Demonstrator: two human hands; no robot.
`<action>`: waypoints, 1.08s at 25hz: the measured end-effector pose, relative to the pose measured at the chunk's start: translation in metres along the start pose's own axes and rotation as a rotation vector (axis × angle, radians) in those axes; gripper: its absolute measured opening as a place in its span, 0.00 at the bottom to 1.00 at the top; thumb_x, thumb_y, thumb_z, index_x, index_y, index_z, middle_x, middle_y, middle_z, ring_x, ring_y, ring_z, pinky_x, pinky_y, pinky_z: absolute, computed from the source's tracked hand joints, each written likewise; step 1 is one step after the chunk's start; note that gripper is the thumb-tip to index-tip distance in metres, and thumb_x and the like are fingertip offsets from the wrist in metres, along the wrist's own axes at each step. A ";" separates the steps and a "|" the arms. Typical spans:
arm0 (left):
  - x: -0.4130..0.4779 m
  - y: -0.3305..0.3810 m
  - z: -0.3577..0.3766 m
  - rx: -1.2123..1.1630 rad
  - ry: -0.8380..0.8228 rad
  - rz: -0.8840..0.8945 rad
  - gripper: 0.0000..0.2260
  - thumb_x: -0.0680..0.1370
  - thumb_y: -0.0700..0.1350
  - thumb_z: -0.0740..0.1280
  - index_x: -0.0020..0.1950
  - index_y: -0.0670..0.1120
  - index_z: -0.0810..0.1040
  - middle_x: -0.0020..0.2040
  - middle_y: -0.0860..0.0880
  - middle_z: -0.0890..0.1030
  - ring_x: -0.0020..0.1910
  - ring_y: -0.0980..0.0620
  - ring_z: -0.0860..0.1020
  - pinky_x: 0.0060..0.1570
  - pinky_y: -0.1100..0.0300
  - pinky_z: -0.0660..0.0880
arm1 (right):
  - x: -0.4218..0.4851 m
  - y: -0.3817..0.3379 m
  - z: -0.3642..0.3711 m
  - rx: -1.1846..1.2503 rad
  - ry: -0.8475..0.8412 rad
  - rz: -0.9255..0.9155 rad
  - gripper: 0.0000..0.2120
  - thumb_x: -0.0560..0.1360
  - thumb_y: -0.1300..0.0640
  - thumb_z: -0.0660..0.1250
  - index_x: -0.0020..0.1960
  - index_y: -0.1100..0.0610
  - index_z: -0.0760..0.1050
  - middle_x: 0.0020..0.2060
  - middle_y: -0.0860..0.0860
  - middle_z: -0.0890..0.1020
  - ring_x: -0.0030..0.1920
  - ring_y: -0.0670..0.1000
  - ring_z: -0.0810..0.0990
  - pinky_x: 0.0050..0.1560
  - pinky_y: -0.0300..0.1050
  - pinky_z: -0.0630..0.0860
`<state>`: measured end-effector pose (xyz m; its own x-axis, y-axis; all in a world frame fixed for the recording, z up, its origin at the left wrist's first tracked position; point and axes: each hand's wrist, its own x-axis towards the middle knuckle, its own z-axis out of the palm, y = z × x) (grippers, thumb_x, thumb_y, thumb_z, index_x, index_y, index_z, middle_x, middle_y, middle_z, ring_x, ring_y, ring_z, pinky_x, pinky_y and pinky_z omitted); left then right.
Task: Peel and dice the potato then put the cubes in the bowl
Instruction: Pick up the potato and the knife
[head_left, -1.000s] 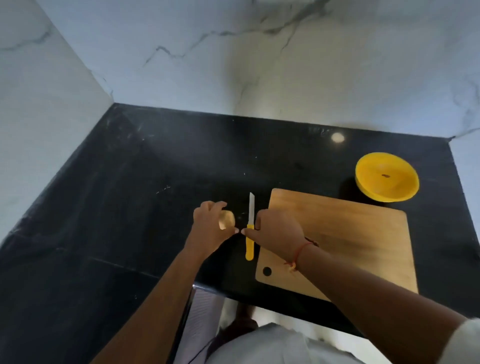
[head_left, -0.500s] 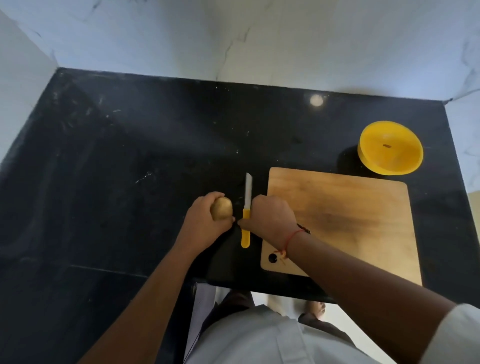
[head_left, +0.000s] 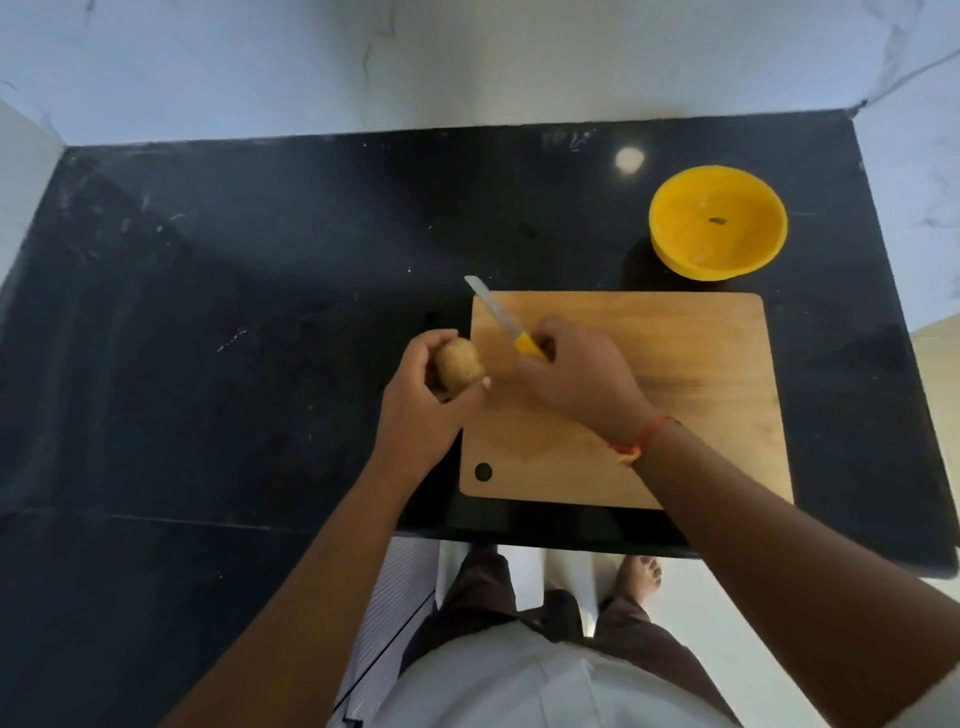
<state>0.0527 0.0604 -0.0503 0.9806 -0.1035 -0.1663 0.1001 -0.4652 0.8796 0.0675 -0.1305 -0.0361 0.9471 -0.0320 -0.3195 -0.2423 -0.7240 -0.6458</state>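
Grips the potato in the left hand, with fingers and thumb curled close round it, so that only its brown, unpeeled upper side shows above the knuckles. Presses the thumb tip against the end nearest the right hand. Holds it just left of the wooden cutting board, over the black counter; cannot tell whether raised or resting there. Clasps the yellow handle of the knife in the right hand, with fingers wrapped tight round it, so that only a short stub of handle shows ahead of the knuckles. Points the pale blade forward and leftward from that fist, with the tip out past the board's far left corner. Places the right hand above the left part of the board, just beside the left hand yet apart from it, with a narrow strip of board visible between. Leaves the blade clear of the potato, ahead of it and a little to its right. Wears an orange thread round the right wrist, behind the fist. Has the yellow bowl well ahead of the right hand and off to its right, upright on the counter just past the board's far edge, with a small dark speck at its bottom. Shows a round hole in the board's near left corner, below the left hand's wrist.
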 end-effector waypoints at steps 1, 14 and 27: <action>0.002 0.005 0.016 0.007 -0.015 0.038 0.25 0.74 0.48 0.76 0.67 0.56 0.71 0.61 0.60 0.74 0.59 0.61 0.76 0.54 0.62 0.79 | -0.001 0.017 -0.010 0.007 0.052 0.017 0.04 0.77 0.49 0.67 0.50 0.49 0.75 0.38 0.46 0.79 0.36 0.45 0.79 0.32 0.38 0.75; 0.068 0.003 0.105 0.154 0.004 0.440 0.30 0.68 0.52 0.80 0.64 0.53 0.68 0.57 0.65 0.71 0.58 0.66 0.73 0.55 0.72 0.73 | 0.037 0.103 -0.019 0.192 0.373 -0.312 0.07 0.82 0.52 0.61 0.57 0.51 0.74 0.35 0.45 0.78 0.36 0.43 0.78 0.35 0.41 0.73; 0.072 -0.017 0.109 0.168 0.062 0.667 0.25 0.68 0.53 0.80 0.59 0.55 0.71 0.55 0.57 0.77 0.53 0.60 0.78 0.47 0.71 0.76 | 0.021 0.104 -0.013 0.087 0.401 -0.385 0.10 0.81 0.49 0.62 0.46 0.48 0.79 0.35 0.48 0.83 0.36 0.46 0.82 0.41 0.53 0.81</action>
<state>0.1033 -0.0351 -0.1254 0.8315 -0.3672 0.4168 -0.5510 -0.4499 0.7029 0.0651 -0.2156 -0.1010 0.9723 -0.0489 0.2284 0.1359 -0.6766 -0.7237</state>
